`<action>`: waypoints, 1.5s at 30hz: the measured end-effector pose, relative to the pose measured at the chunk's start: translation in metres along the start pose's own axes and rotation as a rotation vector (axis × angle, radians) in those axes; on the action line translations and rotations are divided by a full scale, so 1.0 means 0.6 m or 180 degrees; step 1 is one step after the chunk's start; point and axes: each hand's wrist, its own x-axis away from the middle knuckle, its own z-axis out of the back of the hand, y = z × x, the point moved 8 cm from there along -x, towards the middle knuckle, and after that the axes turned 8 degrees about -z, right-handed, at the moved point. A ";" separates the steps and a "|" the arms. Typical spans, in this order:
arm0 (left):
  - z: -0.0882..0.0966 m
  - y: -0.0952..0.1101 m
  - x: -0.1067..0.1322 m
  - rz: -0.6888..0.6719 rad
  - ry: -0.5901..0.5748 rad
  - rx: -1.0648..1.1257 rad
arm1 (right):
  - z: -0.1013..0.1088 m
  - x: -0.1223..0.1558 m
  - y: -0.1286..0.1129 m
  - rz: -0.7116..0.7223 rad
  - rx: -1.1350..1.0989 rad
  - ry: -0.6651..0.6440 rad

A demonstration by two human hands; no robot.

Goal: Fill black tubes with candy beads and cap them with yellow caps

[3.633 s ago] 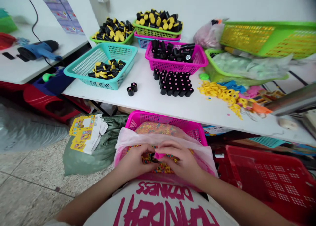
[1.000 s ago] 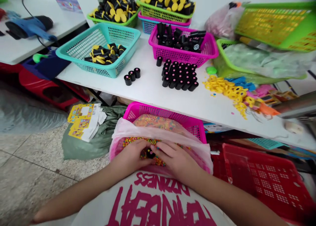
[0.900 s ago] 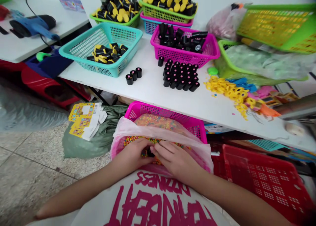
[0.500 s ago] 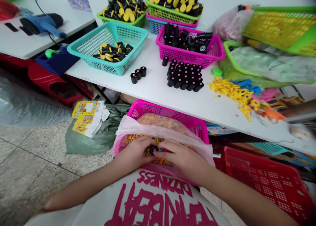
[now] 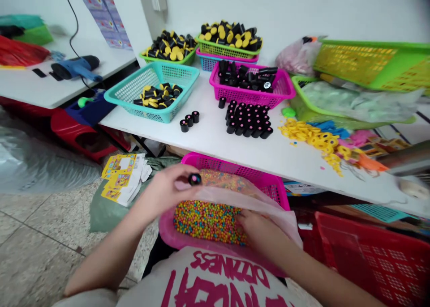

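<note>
The left hand (image 5: 164,191) is raised above the basket, fingers closed together on a short black tube (image 5: 194,179) with a pink dot on its end; whether anything is inside the tube cannot be told. The right hand (image 5: 255,228) lies lower, fingers loosely apart, at the edge of a heap of multicoloured small beads (image 5: 208,223). The beads fill a pale pink plastic liner (image 5: 231,195) set in a magenta mesh basket (image 5: 235,166), just in front of the person's white T-shirt (image 5: 215,275).

Beyond it, on the white desk (image 5: 208,141), stand neat rows of upright black tubes (image 5: 248,119) with pink dots, and three more (image 5: 190,120) lie near a teal basket (image 5: 168,114). A magenta basket (image 5: 250,102) holds loose black tubes, and loose yellow rings (image 5: 312,137) lie to the right.

The T-shirt's large pink lettering appears upside down from this view, and only a smaller line ending in "NESS" can be made out. Yellow printed cards (image 5: 119,177) lie on a green sack (image 5: 101,217), their print too small to read.
</note>
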 end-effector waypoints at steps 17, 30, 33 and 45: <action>0.071 -0.118 -0.147 0.0147 0.1099 -0.1137 | -0.089 -0.076 -0.047 0.0120 0.0121 -0.0598; -0.060 -0.074 -0.473 0.0030 0.0164 -0.1685 | -0.084 -0.102 -0.044 0.0430 -0.0203 -0.0821; -0.077 -0.091 -0.496 0.0079 0.0179 -0.1705 | -0.089 -0.108 -0.036 0.0442 -0.0117 -0.0807; -0.042 0.001 -0.278 -0.0283 -0.0382 -0.0741 | -0.047 -0.100 -0.019 0.0353 -0.0882 -0.0825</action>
